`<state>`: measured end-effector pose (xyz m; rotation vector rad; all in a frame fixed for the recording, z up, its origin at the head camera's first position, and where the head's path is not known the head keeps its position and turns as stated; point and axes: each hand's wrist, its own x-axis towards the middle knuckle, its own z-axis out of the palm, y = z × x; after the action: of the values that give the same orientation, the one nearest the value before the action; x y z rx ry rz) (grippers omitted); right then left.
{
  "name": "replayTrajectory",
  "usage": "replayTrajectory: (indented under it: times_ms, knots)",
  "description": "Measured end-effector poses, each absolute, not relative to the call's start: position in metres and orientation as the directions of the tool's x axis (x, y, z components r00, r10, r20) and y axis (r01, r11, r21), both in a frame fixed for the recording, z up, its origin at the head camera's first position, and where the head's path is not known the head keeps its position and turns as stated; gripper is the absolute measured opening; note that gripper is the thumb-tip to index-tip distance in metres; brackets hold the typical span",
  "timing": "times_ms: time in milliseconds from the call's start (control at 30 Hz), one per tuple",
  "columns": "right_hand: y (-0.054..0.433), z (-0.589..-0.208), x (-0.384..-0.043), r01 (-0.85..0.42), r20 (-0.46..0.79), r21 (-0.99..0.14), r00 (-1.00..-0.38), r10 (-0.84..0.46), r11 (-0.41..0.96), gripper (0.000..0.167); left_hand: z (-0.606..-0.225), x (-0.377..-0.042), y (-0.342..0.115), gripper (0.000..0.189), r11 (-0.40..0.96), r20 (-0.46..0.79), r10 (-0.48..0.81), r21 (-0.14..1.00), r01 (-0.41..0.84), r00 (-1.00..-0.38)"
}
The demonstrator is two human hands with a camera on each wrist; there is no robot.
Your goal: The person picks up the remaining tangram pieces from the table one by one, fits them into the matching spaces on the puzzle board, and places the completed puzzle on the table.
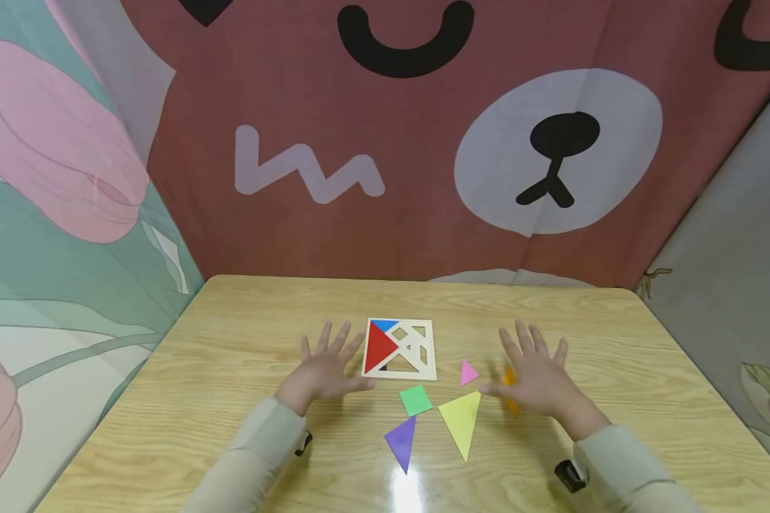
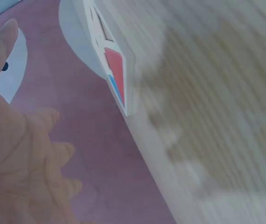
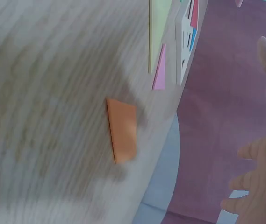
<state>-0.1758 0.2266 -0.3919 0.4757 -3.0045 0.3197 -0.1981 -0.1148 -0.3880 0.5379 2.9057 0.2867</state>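
A white tangram frame (image 1: 432, 356) lies on the table with a red triangle (image 1: 378, 347) and a blue piece (image 1: 383, 325) set in it; its other slots are bare. My left hand (image 1: 324, 372), fingers spread and holding nothing, hovers just left of the frame. On the right, my right hand (image 1: 537, 377) is spread over the table, partly covering an orange piece (image 3: 122, 131) that lies below it. Between the hands are a pink triangle (image 1: 468, 372), a green square (image 1: 416, 400), a yellow triangle (image 1: 463, 422) and a purple triangle (image 1: 403, 443).
The wooden table (image 1: 263, 299) has its far edge against a hanging cloth (image 1: 417, 214) with a bear print. More printed cloth (image 1: 58, 271) hangs along the left side. Dark wrist devices (image 1: 571, 476) show under the sleeves.
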Motion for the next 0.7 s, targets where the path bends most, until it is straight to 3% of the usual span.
replayTrajectory:
  times_ms: [400, 700]
  knots:
    - [0.216, -0.406, -0.173, -0.350, 0.110, -0.251, -0.937, -0.333, 0.903, 0.104, -0.402, -0.203, -0.114, 0.085, 0.911, -0.169, 0.377, 0.246, 0.331, -0.911]
    - [0.208, -0.417, -0.168, -0.397, 0.118, -0.221, -0.917, -0.380, 0.891, 0.102, -0.408, -0.206, -0.111, 0.083, 0.895, -0.177, 0.414, 0.256, 0.365, -0.893]
